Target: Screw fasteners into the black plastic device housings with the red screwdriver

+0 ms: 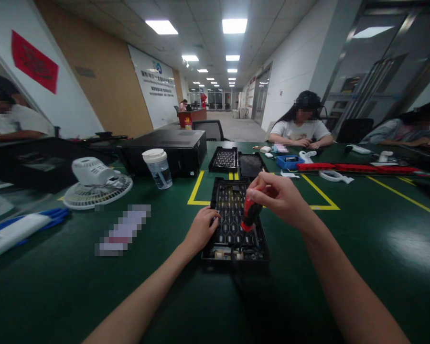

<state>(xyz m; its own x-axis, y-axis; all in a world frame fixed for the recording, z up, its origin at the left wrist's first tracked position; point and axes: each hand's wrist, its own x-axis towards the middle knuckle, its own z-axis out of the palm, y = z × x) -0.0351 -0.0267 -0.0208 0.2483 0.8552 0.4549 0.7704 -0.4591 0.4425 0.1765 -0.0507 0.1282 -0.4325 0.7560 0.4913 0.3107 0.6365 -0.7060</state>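
An opened black device chassis (232, 210) with a honeycomb grid inside lies on the green table in front of me. My right hand (277, 196) is closed around a red-and-black screwdriver (251, 214), held upright with its tip down inside the chassis near its front end. My left hand (202, 229) rests on the chassis's left edge, fingers curled against it, holding it steady. Two more black panels, one with a dotted grid (224, 160) and one plain (251, 165), lie just beyond the chassis.
A black computer case (168, 150), a clear lidded cup (158, 168) and a white fan lying flat (96, 184) sit at left. Yellow tape lines (318, 191) mark the table. A blue tray (288, 162) and red strip (354, 167) lie at right. Other people sit around the table.
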